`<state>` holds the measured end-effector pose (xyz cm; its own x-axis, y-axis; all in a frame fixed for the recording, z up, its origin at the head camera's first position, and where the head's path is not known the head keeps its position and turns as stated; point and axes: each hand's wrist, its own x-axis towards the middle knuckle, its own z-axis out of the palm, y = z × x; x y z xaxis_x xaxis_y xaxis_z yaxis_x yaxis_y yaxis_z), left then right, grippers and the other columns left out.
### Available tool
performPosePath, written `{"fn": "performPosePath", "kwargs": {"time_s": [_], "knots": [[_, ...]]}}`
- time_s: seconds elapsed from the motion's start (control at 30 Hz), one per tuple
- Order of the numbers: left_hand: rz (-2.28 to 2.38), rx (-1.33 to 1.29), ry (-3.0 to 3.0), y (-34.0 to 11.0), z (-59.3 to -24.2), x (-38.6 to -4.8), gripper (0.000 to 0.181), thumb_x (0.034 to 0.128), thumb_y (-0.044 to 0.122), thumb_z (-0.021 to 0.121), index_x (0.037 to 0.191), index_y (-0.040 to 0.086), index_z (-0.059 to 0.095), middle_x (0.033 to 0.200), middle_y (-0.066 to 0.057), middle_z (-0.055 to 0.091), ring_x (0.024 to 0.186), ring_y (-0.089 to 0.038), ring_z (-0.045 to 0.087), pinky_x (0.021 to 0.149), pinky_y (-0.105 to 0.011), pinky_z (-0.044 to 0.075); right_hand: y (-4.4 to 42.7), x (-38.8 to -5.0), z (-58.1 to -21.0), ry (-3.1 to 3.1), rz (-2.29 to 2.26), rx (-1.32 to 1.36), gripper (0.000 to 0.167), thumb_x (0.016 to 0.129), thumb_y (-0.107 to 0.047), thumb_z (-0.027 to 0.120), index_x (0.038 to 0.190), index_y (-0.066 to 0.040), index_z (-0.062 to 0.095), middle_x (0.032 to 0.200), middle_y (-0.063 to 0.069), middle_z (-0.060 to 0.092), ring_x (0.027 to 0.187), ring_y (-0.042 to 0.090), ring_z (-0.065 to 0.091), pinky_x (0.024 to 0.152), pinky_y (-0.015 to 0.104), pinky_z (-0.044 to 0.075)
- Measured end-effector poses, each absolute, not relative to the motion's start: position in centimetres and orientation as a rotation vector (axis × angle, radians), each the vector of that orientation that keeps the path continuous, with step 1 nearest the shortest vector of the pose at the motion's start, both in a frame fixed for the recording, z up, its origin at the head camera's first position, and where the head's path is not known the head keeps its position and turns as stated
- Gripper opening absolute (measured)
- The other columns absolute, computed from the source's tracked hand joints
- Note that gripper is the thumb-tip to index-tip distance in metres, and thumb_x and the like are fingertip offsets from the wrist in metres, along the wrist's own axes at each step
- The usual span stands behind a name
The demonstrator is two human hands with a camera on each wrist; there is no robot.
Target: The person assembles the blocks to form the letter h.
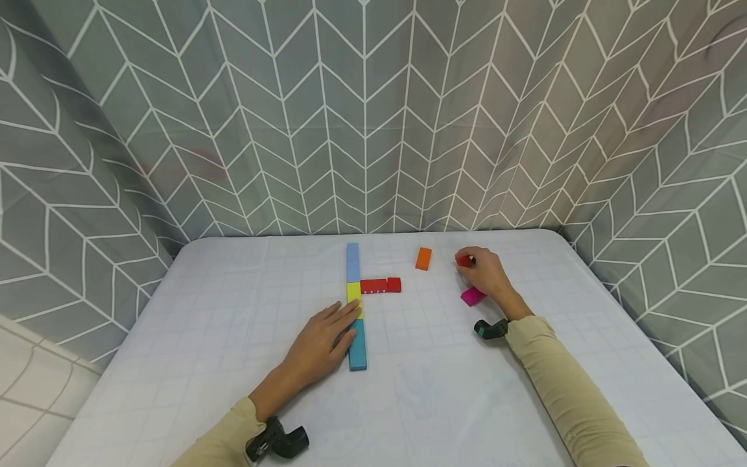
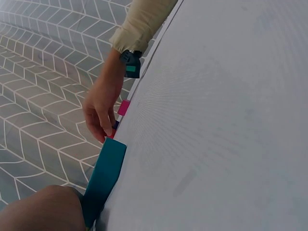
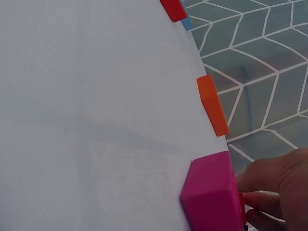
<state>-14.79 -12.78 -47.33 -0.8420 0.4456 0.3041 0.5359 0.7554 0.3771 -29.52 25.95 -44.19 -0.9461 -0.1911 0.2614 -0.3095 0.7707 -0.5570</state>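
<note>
My left hand [image 1: 321, 342] lies with its fingers extended over the yellow block [image 1: 353, 291] and beside the teal block [image 1: 358, 347]. A light blue block [image 1: 353, 263] continues that line at the far end. From the yellow block, a red block [image 1: 373, 286] with small pale marks on its side and a smaller red block [image 1: 394, 285] run to the right. At the right, my right hand [image 1: 486, 272] pinches another red block [image 1: 463, 261] between thumb and fingers. A small dark piece shows beside it, mostly hidden. Near that hand's wrist lies a magenta block [image 3: 211, 192].
An orange block [image 1: 423, 259] lies between the red row and my right hand. White cloth covers the table [image 1: 420, 402], whose far edge meets a grey curtain [image 1: 373, 130] with white zigzag lines. Each wrist wears a black camera band.
</note>
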Motion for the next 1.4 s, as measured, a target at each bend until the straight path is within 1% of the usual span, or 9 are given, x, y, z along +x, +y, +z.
{"fn": "performPosePath", "kwargs": {"time_s": [0.23, 0.4, 0.63, 0.87, 1.0, 1.17, 1.4], "knots": [[-0.687, -0.785, -2.768, -12.8, -47.4, -14.9, 0.051, 0.1070, 0.031, 0.059, 0.153, 0.010, 0.054, 0.159, -0.001, 0.047, 0.147, -0.036, 0.040, 0.116, -0.055, 0.035, 26.2, -29.6, -44.4, -2.799, 0.891, 0.405, 0.032, 0.088, 0.004, 0.074, 0.120, 0.007, 0.071, 0.116, 0.029, 0.068, 0.106, 0.042, 0.057, 0.090, 0.056, 0.052], [-0.685, -0.787, -2.773, -12.8, -47.3, -14.9, 0.050, 0.1075, 0.032, 0.058, 0.153, 0.011, 0.054, 0.159, -0.001, 0.047, 0.147, -0.035, 0.040, 0.117, -0.055, 0.035, 26.3, -29.5, -44.4, -2.786, 0.876, 0.403, 0.030, 0.088, 0.003, 0.075, 0.118, 0.006, 0.073, 0.112, 0.027, 0.070, 0.103, 0.041, 0.057, 0.088, 0.055, 0.052], [-0.670, -0.775, -2.771, -12.8, -47.4, -14.9, 0.051, 0.1068, 0.032, 0.059, 0.153, 0.012, 0.054, 0.158, 0.000, 0.047, 0.146, -0.035, 0.041, 0.116, -0.055, 0.035, 26.3, -29.4, -44.4, -2.777, 0.921, 0.370, 0.028, 0.088, 0.002, 0.077, 0.116, 0.005, 0.074, 0.116, 0.026, 0.070, 0.106, 0.041, 0.062, 0.094, 0.055, 0.052], [-0.659, -0.771, -2.782, -12.9, -47.4, -14.9, 0.051, 0.1072, 0.033, 0.058, 0.154, 0.012, 0.053, 0.159, 0.000, 0.046, 0.147, -0.034, 0.039, 0.117, -0.054, 0.034, 26.1, -29.2, -44.4, -2.756, 0.946, 0.411, 0.027, 0.088, 0.001, 0.080, 0.115, 0.005, 0.074, 0.111, 0.024, 0.071, 0.102, 0.040, 0.065, 0.092, 0.055, 0.053], [-0.658, -0.769, -2.791, -12.8, -47.4, -14.9, 0.051, 0.1075, 0.034, 0.057, 0.154, 0.013, 0.053, 0.159, 0.001, 0.046, 0.148, -0.033, 0.039, 0.118, -0.054, 0.033, 25.8, -29.1, -44.3, -2.753, 0.954, 0.442, 0.027, 0.088, 0.001, 0.080, 0.115, 0.005, 0.074, 0.111, 0.023, 0.072, 0.105, 0.041, 0.065, 0.095, 0.057, 0.053], [-0.656, -0.772, -2.790, -12.8, -47.4, -15.0, 0.051, 0.1075, 0.033, 0.057, 0.154, 0.013, 0.053, 0.159, 0.001, 0.046, 0.148, -0.033, 0.039, 0.118, -0.053, 0.033, 25.1, -28.9, -43.9, -2.775, 0.947, 0.479, 0.029, 0.090, 0.000, 0.079, 0.118, 0.005, 0.073, 0.116, 0.022, 0.071, 0.109, 0.040, 0.063, 0.098, 0.057, 0.052], [-0.660, -0.777, -2.782, -12.9, -47.4, -15.0, 0.051, 0.1077, 0.033, 0.057, 0.154, 0.012, 0.053, 0.159, 0.000, 0.046, 0.147, -0.033, 0.039, 0.118, -0.053, 0.033, 24.4, -28.7, -43.7, -2.786, 0.926, 0.529, 0.028, 0.091, 0.000, 0.079, 0.118, 0.004, 0.073, 0.115, 0.020, 0.072, 0.110, 0.038, 0.063, 0.098, 0.056, 0.052]]}}
